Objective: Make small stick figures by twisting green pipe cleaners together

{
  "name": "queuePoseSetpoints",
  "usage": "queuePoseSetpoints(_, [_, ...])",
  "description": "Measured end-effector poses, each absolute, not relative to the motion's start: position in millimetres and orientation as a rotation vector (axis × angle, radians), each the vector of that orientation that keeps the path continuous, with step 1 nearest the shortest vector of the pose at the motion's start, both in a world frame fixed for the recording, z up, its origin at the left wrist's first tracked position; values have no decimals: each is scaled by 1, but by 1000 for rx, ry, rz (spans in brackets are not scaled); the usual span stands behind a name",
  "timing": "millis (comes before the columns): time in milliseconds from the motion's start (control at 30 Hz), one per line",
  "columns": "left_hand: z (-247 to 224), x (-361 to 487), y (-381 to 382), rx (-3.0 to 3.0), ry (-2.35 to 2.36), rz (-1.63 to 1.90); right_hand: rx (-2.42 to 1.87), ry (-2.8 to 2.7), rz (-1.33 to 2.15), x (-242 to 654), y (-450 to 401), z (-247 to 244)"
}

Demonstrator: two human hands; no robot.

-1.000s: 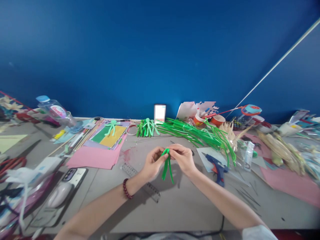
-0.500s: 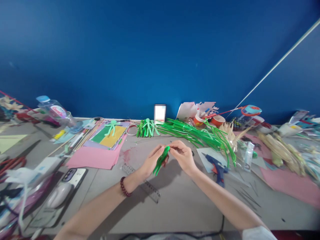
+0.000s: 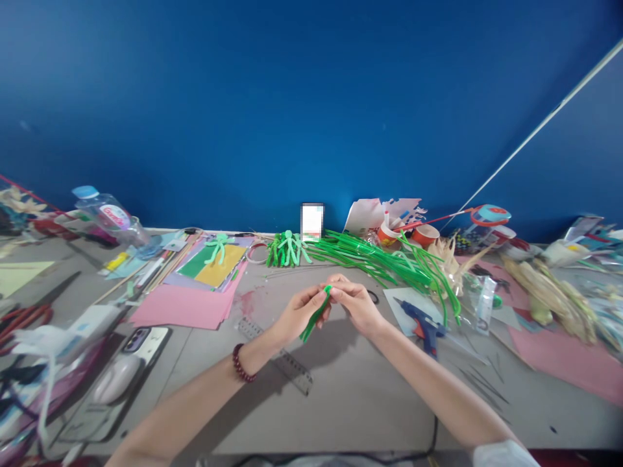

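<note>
A folded green pipe cleaner is held above the middle of the table, its bent top between both hands and its strands hanging down to the lower left. My left hand pinches it near the upper end. My right hand is closed, thumb and forefinger at the bend; its other fingertips are partly hidden. Behind the hands stand several small green pipe-cleaner figures. To their right lies a long bundle of green pipe cleaners. Another pale green figure rests on coloured sheets.
Under my left wrist lies a clear ruler. A blue glue gun rests on white paper to the right. Pink paper, a phone with a mouse on it, scissors and a plastic bottle are at left.
My fingers have closed in around the bend of the pipe cleaner, covering more of its upper part. The hanging strands look closer together. Nothing else on the table has moved.
</note>
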State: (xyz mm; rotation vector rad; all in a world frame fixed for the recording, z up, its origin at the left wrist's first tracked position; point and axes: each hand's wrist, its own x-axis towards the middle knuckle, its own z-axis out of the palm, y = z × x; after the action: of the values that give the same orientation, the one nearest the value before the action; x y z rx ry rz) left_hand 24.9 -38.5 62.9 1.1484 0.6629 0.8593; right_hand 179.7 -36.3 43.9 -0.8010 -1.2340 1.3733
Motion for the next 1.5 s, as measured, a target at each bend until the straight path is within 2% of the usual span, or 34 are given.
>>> queuePoseSetpoints(633, [60,21,-32,1150,776,856,-680,-1165,1483,181,-30,37])
queuePoseSetpoints(833, [60,22,-30,1139,907,945,-794,-1280,1340,184,-27,34])
queuePoseSetpoints(1067, [63,21,-30,1187,981,991,-971,-1444,959,182,-33,43])
queuePoseSetpoints(1500, [70,22,-33,1102,926,937,-996,-1630,681,182,-38,50])
